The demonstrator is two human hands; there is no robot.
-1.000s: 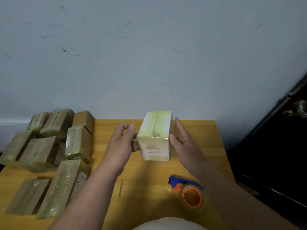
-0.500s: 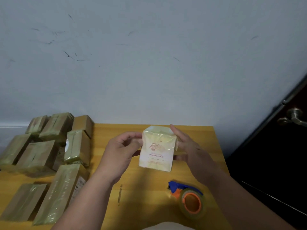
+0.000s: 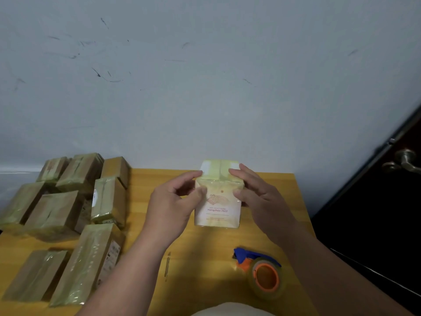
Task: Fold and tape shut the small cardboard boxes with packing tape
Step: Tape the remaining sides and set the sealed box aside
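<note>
A small white box with an orange logo and yellowish tape over it stands upright on the wooden table, printed face toward me. My left hand grips its upper left edge with thumb and fingers. My right hand holds its upper right edge the same way. The fingertips of both hands press on the taped top near the seam. A tape dispenser with an orange core and blue handle lies on the table in front of the box, to the right.
Several brown taped boxes are piled on the table's left side. A pale scuffed wall rises behind the table. A dark door with a metal handle stands at the right, past the table's edge.
The box was tipped from showing its taped top to standing with its printed face toward me. Both hands shifted onto its upper edges. The dispenser stayed put.
</note>
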